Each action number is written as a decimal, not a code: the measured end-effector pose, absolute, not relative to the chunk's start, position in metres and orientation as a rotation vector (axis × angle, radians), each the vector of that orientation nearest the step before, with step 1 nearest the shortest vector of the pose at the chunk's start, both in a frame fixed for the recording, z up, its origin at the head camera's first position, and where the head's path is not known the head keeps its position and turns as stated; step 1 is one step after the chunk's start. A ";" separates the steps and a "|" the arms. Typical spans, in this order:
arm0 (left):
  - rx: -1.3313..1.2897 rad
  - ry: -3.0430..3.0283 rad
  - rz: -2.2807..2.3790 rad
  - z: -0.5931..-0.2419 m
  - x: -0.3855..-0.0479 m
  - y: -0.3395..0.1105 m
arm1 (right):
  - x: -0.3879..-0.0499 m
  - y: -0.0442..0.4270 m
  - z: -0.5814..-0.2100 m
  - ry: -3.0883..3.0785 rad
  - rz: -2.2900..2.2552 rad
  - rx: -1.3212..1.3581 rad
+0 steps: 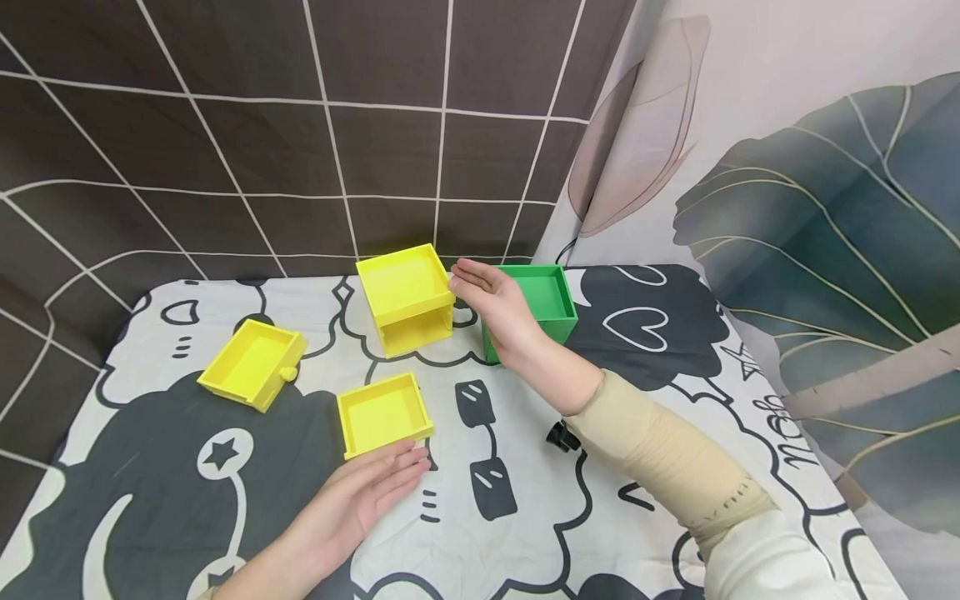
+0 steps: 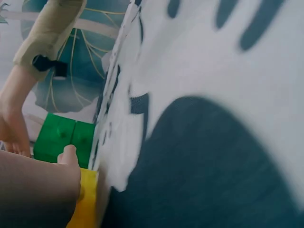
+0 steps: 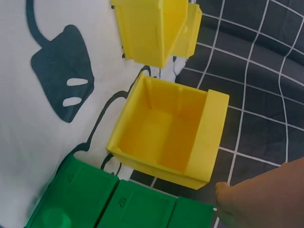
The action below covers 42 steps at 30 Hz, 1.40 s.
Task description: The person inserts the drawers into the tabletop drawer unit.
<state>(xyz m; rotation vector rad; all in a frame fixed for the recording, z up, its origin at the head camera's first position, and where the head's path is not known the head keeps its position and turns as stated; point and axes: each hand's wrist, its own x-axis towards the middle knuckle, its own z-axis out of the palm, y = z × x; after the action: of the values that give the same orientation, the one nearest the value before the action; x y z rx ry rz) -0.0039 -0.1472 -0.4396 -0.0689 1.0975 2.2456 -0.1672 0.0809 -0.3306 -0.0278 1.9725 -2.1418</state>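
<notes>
In the head view, a yellow cabinet (image 1: 408, 287) with an open front stands near the dark backdrop. My right hand (image 1: 506, 321), fingers extended, is at its right side, beside a green box (image 1: 557, 312); contact with the cabinet is unclear. A yellow drawer (image 1: 384, 414) lies in front of the cabinet, and my left hand (image 1: 358, 498) is at its near edge with straight fingers. Another yellow drawer (image 1: 253, 364) with a round knob sits to the left. The right wrist view shows the cabinet's hollow inside (image 3: 159, 128) and the green box's drawer fronts (image 3: 83, 192).
A patterned black and white cloth (image 1: 480, 567) covers the surface. Behind it hangs a dark cloth with white grid lines (image 1: 390, 150), and a leaf-patterned curtain (image 1: 847, 217) is on the right. A small black device (image 1: 562, 437) is at my right sleeve.
</notes>
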 end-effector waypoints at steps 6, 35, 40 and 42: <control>-0.154 1.070 2.240 -0.448 0.001 -0.153 | -0.177 0.067 -0.340 2.027 -2.159 -0.002; -0.438 1.072 2.224 -0.450 -0.003 -0.140 | -0.230 0.030 -0.390 2.345 -2.171 -0.006; -0.498 1.120 2.216 -0.448 -0.006 -0.134 | -0.236 0.028 -0.395 2.309 -2.198 -0.025; -0.510 1.139 2.215 -0.448 -0.007 -0.132 | -0.239 0.028 -0.397 2.296 -2.207 -0.038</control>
<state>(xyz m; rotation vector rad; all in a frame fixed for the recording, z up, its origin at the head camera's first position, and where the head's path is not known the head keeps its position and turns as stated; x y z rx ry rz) -0.0071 -0.1324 -0.4481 -0.5104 1.1393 2.2149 -0.2386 0.0279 -0.3969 -0.0378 2.2956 -2.2072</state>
